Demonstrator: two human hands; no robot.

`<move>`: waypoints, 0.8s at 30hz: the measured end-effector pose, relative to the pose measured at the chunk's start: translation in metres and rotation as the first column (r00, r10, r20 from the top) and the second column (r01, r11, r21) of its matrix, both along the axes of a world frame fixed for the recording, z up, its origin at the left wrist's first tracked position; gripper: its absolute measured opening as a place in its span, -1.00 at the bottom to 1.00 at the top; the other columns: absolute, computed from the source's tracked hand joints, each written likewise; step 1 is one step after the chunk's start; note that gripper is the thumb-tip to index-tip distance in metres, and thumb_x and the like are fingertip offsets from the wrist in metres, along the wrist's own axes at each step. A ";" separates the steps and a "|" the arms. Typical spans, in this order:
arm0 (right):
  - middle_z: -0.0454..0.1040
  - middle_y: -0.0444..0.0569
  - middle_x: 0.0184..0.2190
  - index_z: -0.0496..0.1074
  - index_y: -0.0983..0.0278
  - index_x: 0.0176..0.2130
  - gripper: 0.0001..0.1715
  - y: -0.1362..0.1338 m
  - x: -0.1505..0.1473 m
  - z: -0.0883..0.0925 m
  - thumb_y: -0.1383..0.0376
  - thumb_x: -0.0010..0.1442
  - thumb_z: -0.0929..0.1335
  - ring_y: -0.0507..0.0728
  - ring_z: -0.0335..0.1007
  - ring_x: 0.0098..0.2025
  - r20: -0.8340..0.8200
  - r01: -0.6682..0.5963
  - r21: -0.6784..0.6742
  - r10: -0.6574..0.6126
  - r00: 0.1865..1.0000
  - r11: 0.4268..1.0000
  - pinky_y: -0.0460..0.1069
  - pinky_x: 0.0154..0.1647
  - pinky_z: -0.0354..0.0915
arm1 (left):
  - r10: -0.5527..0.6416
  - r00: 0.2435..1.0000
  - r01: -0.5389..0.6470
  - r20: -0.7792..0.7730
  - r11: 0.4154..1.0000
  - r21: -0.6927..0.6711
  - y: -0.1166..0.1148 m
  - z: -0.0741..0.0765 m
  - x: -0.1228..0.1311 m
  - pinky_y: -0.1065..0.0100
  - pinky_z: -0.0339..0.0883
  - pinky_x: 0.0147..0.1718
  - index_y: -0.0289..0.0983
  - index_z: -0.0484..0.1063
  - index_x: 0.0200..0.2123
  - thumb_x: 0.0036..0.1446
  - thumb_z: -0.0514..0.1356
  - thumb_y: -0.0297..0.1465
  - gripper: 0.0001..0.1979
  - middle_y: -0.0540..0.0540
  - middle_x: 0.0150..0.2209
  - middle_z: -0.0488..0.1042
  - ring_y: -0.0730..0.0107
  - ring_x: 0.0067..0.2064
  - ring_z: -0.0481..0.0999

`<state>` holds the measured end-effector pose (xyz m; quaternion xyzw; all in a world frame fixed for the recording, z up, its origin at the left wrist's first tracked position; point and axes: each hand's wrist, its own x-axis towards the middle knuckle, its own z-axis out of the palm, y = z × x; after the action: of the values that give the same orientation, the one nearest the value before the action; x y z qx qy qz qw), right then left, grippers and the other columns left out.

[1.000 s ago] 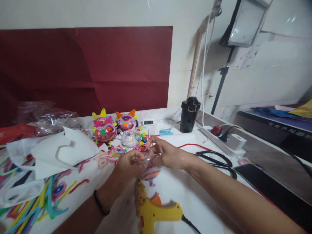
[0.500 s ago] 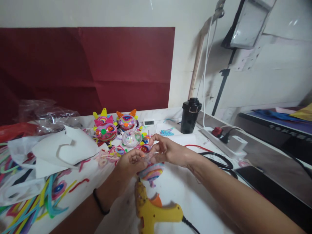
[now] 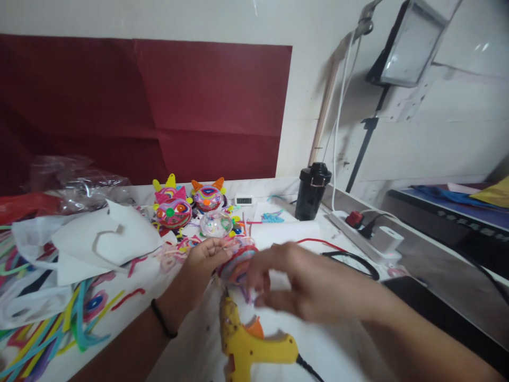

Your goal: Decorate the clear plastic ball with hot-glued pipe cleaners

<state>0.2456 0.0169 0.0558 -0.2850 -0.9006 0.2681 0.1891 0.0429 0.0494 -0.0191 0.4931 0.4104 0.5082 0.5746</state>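
Observation:
My left hand (image 3: 202,265) is closed, with thumb and fingers pinched on the edge of a rounded, striped craft piece (image 3: 235,263) in red, blue and pink. A clear plastic edge shows at its top. My right hand (image 3: 286,281) is blurred by motion just right of the piece, its thumb and fingers apart with nothing visible between them. Below the piece, a yellow hot glue gun (image 3: 248,345) with an orange trigger lies on the white table, nozzle pointing away from me.
Finished animal-face ornaments (image 3: 173,213) and a clear plastic dome (image 3: 216,225) sit at the back. Pipe cleaners (image 3: 47,339) and white paper sheets (image 3: 107,239) lie left. To the right are a black cup (image 3: 312,192), a power strip (image 3: 363,239) and a dark flat device (image 3: 441,323).
My right hand has let go of the piece's clear top and moved down, right and nearer to me. My left hand keeps hold, and the piece has turned and shifted slightly left.

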 end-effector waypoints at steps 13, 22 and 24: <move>0.59 0.10 -0.34 0.42 0.30 -0.14 -0.72 -0.009 -0.052 -0.097 0.25 0.13 0.36 0.24 0.52 -0.46 0.500 -0.242 0.458 -0.023 0.866 0.855 0.00 -0.70 0.18 | 0.219 0.969 -0.211 0.118 0.975 -0.072 0.010 0.003 -0.010 0.43 0.29 -0.44 -0.28 0.48 -0.47 -0.13 0.35 -0.42 -0.88 0.05 -0.50 0.51 0.45 -0.47 0.45; 0.58 0.16 -0.26 0.39 0.37 -0.13 -0.73 -0.008 -0.054 -0.071 0.39 0.11 0.34 0.26 0.53 -0.37 0.596 -0.295 0.291 0.069 0.800 0.910 0.04 -0.47 0.35 | 0.265 0.950 -0.258 0.163 0.964 -0.063 0.005 0.003 -0.031 0.41 0.34 -0.37 -0.30 0.48 -0.43 -0.13 0.34 -0.41 -0.86 0.02 -0.44 0.54 0.43 -0.40 0.48; 0.55 0.16 -0.17 0.35 0.35 -0.05 -0.54 -0.009 -0.039 -0.055 0.41 0.00 0.39 0.26 0.52 -0.24 0.470 -0.222 0.203 0.104 0.876 0.954 0.02 -0.31 0.37 | 0.266 0.951 -0.259 0.161 0.964 -0.061 0.003 0.003 -0.034 0.40 0.33 -0.37 -0.30 0.47 -0.43 -0.11 0.33 -0.41 -0.87 0.02 -0.44 0.53 0.42 -0.40 0.48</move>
<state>0.2066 0.0083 0.0011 -0.2360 -0.9671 0.0933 -0.0157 0.0091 0.0520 -0.0159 0.3785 0.4323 0.6116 0.5439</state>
